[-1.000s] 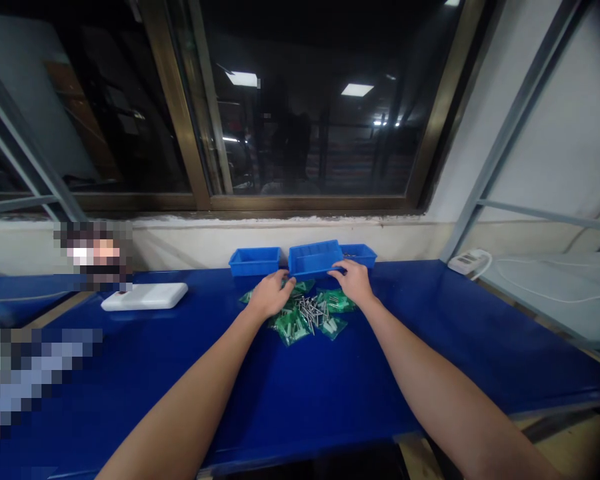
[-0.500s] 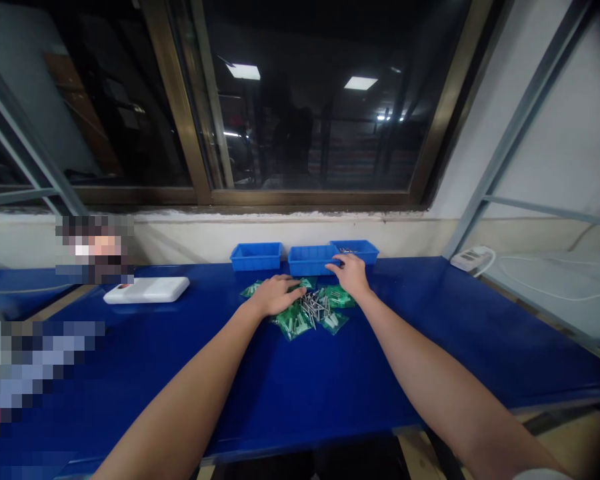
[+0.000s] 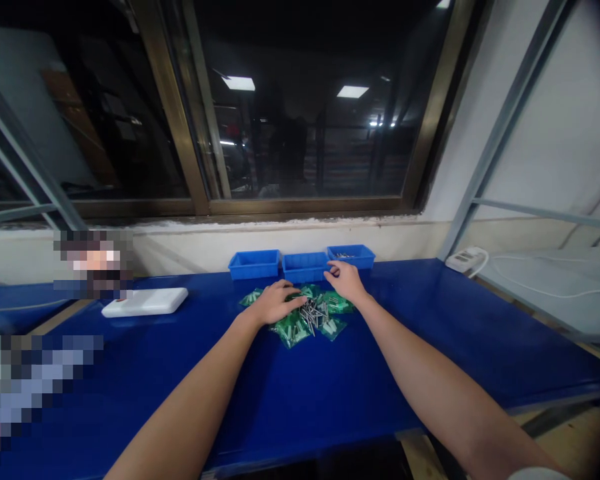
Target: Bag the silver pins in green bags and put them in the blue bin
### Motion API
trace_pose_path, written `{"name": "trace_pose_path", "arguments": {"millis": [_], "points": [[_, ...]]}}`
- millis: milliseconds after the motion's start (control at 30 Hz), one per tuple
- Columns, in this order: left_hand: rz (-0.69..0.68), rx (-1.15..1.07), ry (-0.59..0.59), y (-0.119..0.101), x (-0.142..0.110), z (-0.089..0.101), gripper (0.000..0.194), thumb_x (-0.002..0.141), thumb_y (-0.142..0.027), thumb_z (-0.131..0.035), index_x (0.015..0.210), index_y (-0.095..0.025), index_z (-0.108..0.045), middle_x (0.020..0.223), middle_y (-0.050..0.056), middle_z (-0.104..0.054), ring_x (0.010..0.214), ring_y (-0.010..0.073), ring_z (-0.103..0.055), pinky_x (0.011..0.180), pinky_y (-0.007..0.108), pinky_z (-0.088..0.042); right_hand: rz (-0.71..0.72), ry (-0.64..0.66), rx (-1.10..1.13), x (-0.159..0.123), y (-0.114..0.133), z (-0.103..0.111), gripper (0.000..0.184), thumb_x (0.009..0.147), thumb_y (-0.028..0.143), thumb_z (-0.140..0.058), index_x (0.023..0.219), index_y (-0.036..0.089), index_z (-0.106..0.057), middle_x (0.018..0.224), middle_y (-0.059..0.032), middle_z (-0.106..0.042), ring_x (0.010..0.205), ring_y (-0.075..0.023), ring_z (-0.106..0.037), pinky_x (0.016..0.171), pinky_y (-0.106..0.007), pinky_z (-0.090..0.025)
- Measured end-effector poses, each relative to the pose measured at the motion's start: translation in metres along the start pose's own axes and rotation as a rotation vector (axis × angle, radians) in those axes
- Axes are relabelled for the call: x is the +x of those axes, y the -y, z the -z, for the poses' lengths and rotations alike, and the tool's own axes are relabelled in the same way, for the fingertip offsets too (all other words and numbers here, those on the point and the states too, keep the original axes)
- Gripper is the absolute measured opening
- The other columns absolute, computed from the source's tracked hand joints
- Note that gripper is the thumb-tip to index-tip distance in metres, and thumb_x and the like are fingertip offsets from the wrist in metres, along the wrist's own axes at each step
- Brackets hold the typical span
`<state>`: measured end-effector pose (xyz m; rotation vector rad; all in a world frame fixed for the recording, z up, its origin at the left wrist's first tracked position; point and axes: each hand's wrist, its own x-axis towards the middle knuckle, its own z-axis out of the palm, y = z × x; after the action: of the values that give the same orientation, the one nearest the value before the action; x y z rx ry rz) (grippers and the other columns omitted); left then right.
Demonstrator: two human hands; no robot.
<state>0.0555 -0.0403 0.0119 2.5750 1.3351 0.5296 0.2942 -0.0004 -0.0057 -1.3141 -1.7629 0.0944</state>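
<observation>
A heap of loose metal screws [image 3: 314,316] lies on the blue table, ringed by small green plastic bags [image 3: 290,333] with pale plugs or similar pieces inside. My left hand [image 3: 277,304] rests over the left side of this heap, its fingers stretched and apart. Behind the heap, my right hand [image 3: 348,283] hovers in front of the blue bins, thumb and forefinger apart with nothing visible between them. The right bin [image 3: 360,259] holds some metal pieces. The middle bin [image 3: 305,269] and the left bin [image 3: 254,267] show no contents from here.
A white oblong device [image 3: 147,303] lies on the table [image 3: 300,393] to the left. At the right stand a white power strip [image 3: 464,259] with a cable and a grey metal frame post [image 3: 500,140]. A window with a brown frame [image 3: 305,208] rises behind the bins.
My right hand has drawn back slightly from the right bin toward the heap. The left hand stays over the heap with small finger movement. The whole view has shifted a little.
</observation>
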Motion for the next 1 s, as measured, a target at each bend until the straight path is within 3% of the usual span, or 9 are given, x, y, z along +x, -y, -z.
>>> {"name": "trace_pose_path", "arguments": {"millis": [133, 233, 367, 533, 767, 1000], "points": [[0.042, 0.021, -0.143, 0.005, 0.001, 0.006, 0.054, 0.083, -0.060, -0.037, 0.116, -0.024, -0.060, 0.124, 0.009, -0.052, 0.117, 0.0271, -0.047, 0.101, 0.044, -0.035, 0.108, -0.012, -0.050, 0.002, 0.023, 0.016, 0.030, 0.079, 0.030, -0.053, 0.103, 0.018, -0.065, 0.094, -0.0075, -0.067, 0.092, -0.0208, -0.060, 0.089, -0.038, -0.045], [0.135, 0.065, -0.301, 0.019, 0.002, 0.012, 0.051, 0.084, -0.054, -0.040, 0.117, -0.020, -0.058, 0.123, 0.010, -0.054, 0.118, 0.0258, -0.047, 0.102, 0.041, -0.035, 0.206, 0.166, -0.088, 0.004, 0.039, 0.022, 0.032, 0.084, 0.033, -0.048, 0.109, 0.021, -0.064, 0.116, -0.0075, -0.062, 0.113, -0.0241, -0.052, 0.101, -0.044, -0.036], [0.313, 0.161, -0.381, 0.041, 0.001, 0.015, 0.056, 0.083, -0.049, -0.045, 0.129, -0.018, -0.047, 0.140, 0.015, -0.038, 0.129, 0.0319, -0.035, 0.103, 0.048, -0.032, 0.193, 0.432, -0.118, 0.005, 0.047, 0.018, 0.044, 0.085, 0.047, -0.045, 0.119, 0.023, -0.059, 0.134, -0.0053, -0.049, 0.130, -0.0284, -0.035, 0.106, -0.049, -0.030], [0.422, 0.153, -0.296, 0.055, 0.003, 0.009, 0.068, 0.082, -0.054, -0.043, 0.138, -0.016, -0.035, 0.148, 0.016, -0.024, 0.137, 0.0329, -0.018, 0.107, 0.049, -0.025, 0.093, 0.625, -0.161, 0.007, 0.047, 0.013, 0.071, 0.080, 0.069, -0.032, 0.132, 0.023, -0.047, 0.145, -0.0054, -0.031, 0.136, -0.0320, -0.021, 0.108, -0.052, -0.023], [0.481, 0.159, -0.193, 0.053, 0.007, 0.009, 0.069, 0.082, -0.049, -0.043, 0.140, -0.012, -0.031, 0.149, 0.015, -0.019, 0.137, 0.0330, -0.013, 0.108, 0.047, -0.022, -0.017, 0.680, -0.195, 0.017, 0.055, 0.007, 0.086, 0.076, 0.077, -0.020, 0.140, 0.021, -0.033, 0.150, -0.0052, -0.018, 0.139, -0.0304, -0.010, 0.111, -0.049, -0.010], [0.494, 0.122, -0.120, 0.050, 0.011, 0.009, 0.070, 0.083, -0.048, -0.040, 0.142, -0.015, -0.025, 0.151, 0.012, -0.012, 0.139, 0.0304, -0.008, 0.110, 0.048, -0.016, -0.070, 0.728, -0.228, 0.024, 0.059, -0.002, 0.089, 0.076, 0.077, -0.009, 0.145, 0.021, -0.018, 0.153, -0.0018, -0.005, 0.140, -0.0271, 0.004, 0.111, -0.048, 0.002]]}}
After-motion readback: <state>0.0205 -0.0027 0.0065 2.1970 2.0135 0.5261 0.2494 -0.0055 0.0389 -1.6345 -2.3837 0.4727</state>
